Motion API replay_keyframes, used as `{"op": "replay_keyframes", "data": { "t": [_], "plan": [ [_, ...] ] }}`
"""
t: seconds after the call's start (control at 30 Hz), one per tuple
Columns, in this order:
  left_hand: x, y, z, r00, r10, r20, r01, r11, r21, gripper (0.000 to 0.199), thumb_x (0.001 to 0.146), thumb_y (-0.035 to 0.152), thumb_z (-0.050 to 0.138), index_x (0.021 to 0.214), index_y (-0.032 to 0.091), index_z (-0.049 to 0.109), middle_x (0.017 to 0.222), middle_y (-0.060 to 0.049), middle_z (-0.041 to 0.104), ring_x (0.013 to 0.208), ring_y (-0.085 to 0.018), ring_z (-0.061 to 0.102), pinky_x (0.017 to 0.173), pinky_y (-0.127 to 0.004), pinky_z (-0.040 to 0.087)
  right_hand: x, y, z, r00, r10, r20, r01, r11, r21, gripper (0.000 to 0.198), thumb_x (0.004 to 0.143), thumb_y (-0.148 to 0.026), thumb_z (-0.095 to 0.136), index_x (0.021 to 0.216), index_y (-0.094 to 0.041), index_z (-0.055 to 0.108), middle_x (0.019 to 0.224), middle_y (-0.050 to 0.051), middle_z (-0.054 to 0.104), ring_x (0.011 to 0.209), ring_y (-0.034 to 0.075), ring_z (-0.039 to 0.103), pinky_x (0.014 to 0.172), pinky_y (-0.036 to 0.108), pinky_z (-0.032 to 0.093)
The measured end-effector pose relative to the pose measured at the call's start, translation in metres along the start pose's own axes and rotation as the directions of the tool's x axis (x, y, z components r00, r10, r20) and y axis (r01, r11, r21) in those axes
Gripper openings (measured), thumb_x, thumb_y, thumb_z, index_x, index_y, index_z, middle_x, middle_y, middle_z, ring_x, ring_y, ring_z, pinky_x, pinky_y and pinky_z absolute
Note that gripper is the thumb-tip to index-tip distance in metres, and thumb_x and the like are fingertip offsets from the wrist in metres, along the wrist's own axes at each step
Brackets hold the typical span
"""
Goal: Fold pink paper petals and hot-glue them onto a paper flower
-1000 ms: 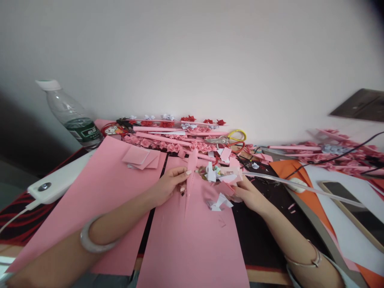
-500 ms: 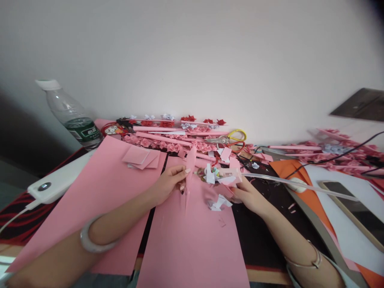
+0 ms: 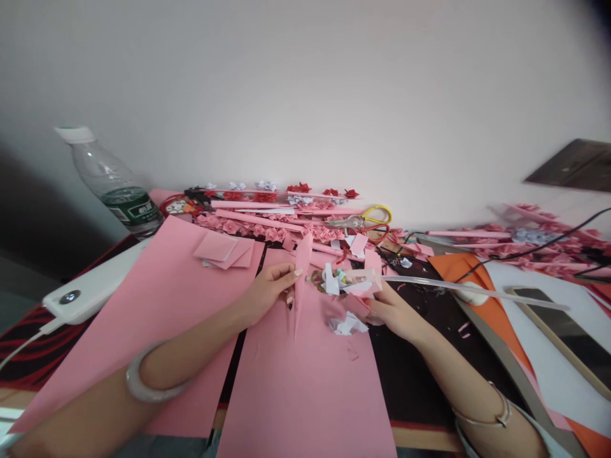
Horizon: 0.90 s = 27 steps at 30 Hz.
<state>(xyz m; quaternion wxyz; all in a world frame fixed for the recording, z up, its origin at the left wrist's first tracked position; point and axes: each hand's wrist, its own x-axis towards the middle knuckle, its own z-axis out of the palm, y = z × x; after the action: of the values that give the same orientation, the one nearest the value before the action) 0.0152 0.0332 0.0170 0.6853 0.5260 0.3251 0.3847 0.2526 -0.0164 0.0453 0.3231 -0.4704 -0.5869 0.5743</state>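
Note:
My left hand pinches a thin pink paper piece, standing nearly edge-on above a long pink sheet. My right hand is wrapped round a pale pink glue gun, its nozzle end pointing left at the paper piece. Out of the gun's back runs a long clear glue stick. White paper scraps cling about the gun's front and partly cover it, so whether the nozzle touches the paper I cannot tell. Crumpled white paper lies just below the gun.
Pink paper squares rest on another pink sheet at left. Behind are paper flower stems and scissors. A water bottle and white power bank stand left; a phone lies right.
My right hand has shifted the glue gun slightly left, closer to the paper piece, and the glue stick moved with it. My left hand stays almost still.

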Motion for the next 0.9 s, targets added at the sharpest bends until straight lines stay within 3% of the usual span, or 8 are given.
{"op": "replay_keyframes", "data": {
  "t": [0.23,0.57,0.9],
  "plan": [
    [0.0003,0.0004,-0.0004,1.000,0.021,0.001,-0.021,0.999,0.035,0.029,0.083,0.035,0.058,0.064,0.015,0.048,0.053,0.004,0.049,0.044,-0.006,0.043,0.046,-0.019,0.035,-0.0001,-0.0044,0.0021,0.999,0.037,0.017,-0.037,0.999,0.019,0.021,0.067,-0.018,0.050,0.087,-0.016,0.053,0.051,-0.008,0.033,0.044,0.006,0.024,0.040,0.021,0.015],
    [0.0005,0.0003,-0.0006,1.000,0.008,-0.011,-0.008,1.000,0.005,0.030,0.083,0.036,0.058,0.064,0.015,0.048,0.052,0.005,0.047,0.043,-0.005,0.041,0.045,-0.019,0.035,-0.0005,-0.0053,0.0037,0.998,0.038,0.042,-0.040,0.998,0.038,0.017,0.066,-0.017,0.050,0.082,-0.016,0.053,0.053,-0.007,0.038,0.044,0.006,0.028,0.041,0.020,0.021],
    [0.0013,-0.0005,-0.0011,0.998,0.026,-0.065,-0.026,1.000,0.002,0.029,0.082,0.034,0.059,0.061,0.016,0.050,0.051,0.005,0.045,0.044,-0.006,0.040,0.045,-0.019,0.035,-0.0004,-0.0015,0.0033,0.996,0.010,0.089,-0.010,1.000,-0.002,0.024,0.067,-0.013,0.047,0.089,-0.015,0.055,0.056,-0.005,0.043,0.045,0.007,0.032,0.042,0.020,0.023]
  ]
}}
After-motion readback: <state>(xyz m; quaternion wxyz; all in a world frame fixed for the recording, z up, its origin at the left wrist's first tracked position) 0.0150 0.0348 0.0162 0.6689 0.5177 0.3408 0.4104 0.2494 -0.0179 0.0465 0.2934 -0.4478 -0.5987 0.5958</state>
